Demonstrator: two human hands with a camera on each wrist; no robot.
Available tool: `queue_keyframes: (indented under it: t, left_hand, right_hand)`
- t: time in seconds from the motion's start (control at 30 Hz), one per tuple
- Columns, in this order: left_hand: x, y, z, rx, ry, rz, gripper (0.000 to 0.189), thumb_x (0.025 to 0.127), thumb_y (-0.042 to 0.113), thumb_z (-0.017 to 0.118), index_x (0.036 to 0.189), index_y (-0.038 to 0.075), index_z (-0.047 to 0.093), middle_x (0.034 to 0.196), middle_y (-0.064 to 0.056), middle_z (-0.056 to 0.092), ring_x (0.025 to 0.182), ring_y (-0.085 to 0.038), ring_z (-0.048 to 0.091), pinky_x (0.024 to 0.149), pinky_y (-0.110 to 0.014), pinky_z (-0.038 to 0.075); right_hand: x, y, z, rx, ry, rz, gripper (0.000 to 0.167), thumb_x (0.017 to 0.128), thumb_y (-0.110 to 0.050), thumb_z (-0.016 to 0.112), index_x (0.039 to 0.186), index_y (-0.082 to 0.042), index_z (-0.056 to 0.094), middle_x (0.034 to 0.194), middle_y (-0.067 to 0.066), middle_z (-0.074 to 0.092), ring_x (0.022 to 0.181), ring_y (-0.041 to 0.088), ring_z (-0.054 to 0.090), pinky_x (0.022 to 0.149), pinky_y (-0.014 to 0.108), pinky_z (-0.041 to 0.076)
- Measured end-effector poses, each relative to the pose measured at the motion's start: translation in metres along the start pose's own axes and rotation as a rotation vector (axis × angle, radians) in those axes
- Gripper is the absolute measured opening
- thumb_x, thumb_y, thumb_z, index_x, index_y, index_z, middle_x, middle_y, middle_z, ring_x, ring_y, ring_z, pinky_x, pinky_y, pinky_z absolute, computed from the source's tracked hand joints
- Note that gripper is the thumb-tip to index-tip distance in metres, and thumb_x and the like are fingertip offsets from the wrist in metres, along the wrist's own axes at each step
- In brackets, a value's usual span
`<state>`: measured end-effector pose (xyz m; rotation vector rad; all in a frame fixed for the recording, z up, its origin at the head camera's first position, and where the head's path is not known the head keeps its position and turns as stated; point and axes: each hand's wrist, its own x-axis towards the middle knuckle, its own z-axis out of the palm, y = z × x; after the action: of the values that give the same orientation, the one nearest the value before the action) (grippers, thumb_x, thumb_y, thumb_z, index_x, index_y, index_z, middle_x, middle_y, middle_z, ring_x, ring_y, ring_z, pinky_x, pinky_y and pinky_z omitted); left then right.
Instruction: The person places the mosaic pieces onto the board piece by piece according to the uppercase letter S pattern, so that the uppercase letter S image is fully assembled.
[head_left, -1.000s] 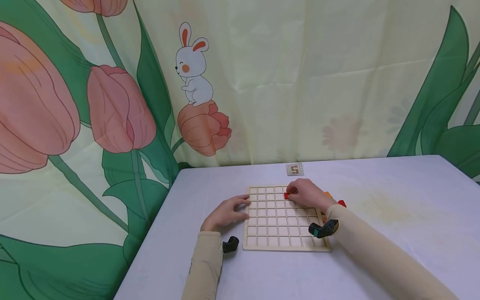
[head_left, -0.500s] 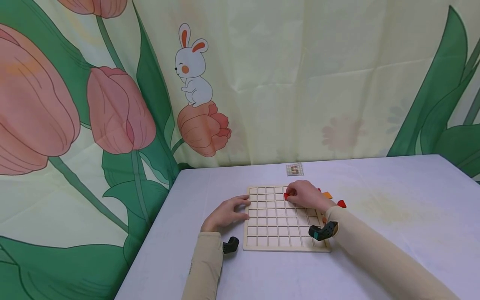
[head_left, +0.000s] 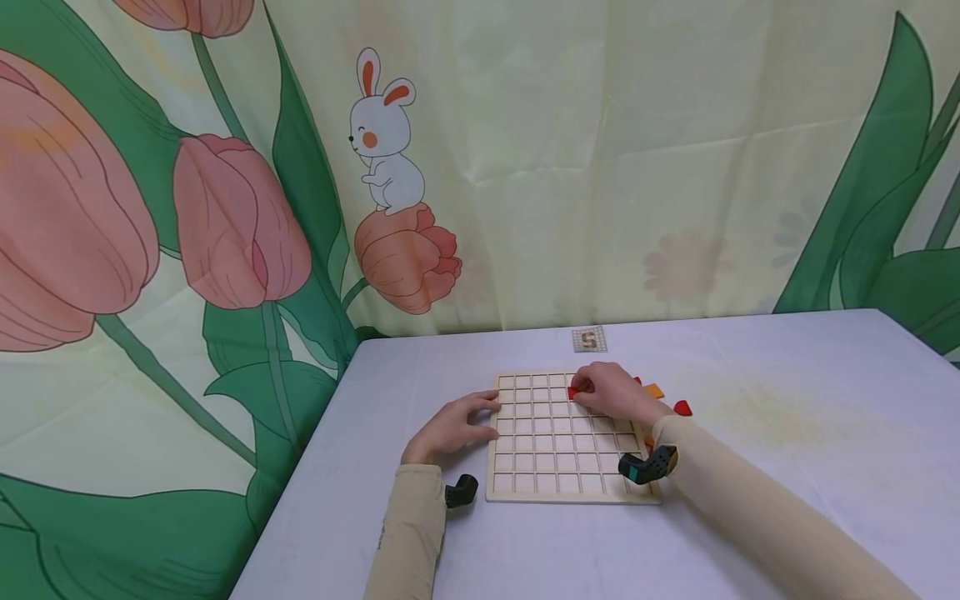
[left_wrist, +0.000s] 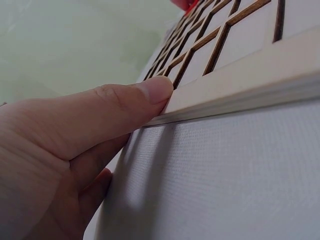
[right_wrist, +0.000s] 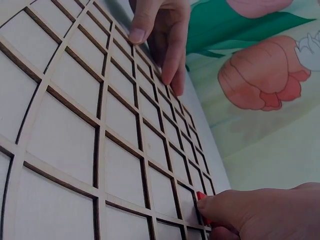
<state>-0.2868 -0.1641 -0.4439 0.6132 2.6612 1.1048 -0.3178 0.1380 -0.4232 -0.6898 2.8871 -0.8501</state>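
Note:
A pale wooden grid board (head_left: 525, 484) lies flat on the table, divided by thin ridges into many square cells. My right hand (head_left: 617, 391) pinches a small red tile (head_left: 572, 392) at an upper cell, right of the board's middle; in the right wrist view the red tile (right_wrist: 201, 197) stands tilted against the ridges, mostly covered by thumb and fingers. At the board's left edge, my left hand (head_left: 454, 423) rests with fingers spread. Its thumb (left_wrist: 157, 90) touches the wooden rim in the left wrist view.
Beside the board's right edge lie an orange piece (head_left: 655, 391) and a red piece (head_left: 682, 407). Other pieces there are partly hidden by the right hand and wrist. A small picture card (head_left: 589, 338) lies behind the board. A printed curtain (head_left: 540, 167) hangs behind the table.
Hardly anything differs. The right hand has shifted very slightly toward me, still pinching the red tile at the same spot, and the loose pieces behind it show more. The left hand stays put.

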Motion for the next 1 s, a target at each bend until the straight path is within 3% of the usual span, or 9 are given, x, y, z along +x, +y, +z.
queue_keyframes:
  t: [0.5, 0.8, 1.0]
  left_hand:
    - [-0.001, 0.002, 0.000, 0.001, 0.002, 0.008, 0.049, 0.085, 0.020, 0.078, 0.130, 0.009, 0.062, 0.150, 0.000, 0.045, 0.142, -0.023, 0.033, 0.116, -0.043, 0.029]
    - [-0.003, 0.003, 0.000, -0.015, -0.001, -0.006, 0.048, 0.085, 0.020, 0.077, 0.130, 0.009, 0.063, 0.150, 0.002, 0.045, 0.142, -0.022, 0.033, 0.116, -0.042, 0.029]
    - [-0.002, 0.004, 0.000, -0.003, -0.007, -0.010, 0.049, 0.085, 0.019, 0.077, 0.131, 0.010, 0.062, 0.150, 0.002, 0.044, 0.143, -0.022, 0.032, 0.116, -0.042, 0.028]
  right_hand:
    - [-0.011, 0.009, -0.008, 0.060, 0.047, -0.001, 0.024, 0.092, -0.013, 0.066, 0.112, 0.000, 0.070, 0.097, 0.005, 0.068, 0.087, 0.020, 0.060, 0.081, 0.040, 0.054]
    - [-0.042, 0.041, -0.030, 0.079, 0.090, 0.071, 0.033, 0.094, -0.017, 0.065, 0.121, 0.001, 0.065, 0.107, 0.010, 0.065, 0.097, 0.027, 0.058, 0.086, 0.046, 0.054]
    - [-0.064, 0.065, -0.043, 0.095, 0.085, 0.166, 0.043, 0.095, -0.023, 0.064, 0.130, 0.002, 0.059, 0.121, 0.020, 0.060, 0.106, 0.036, 0.058, 0.084, 0.044, 0.057]
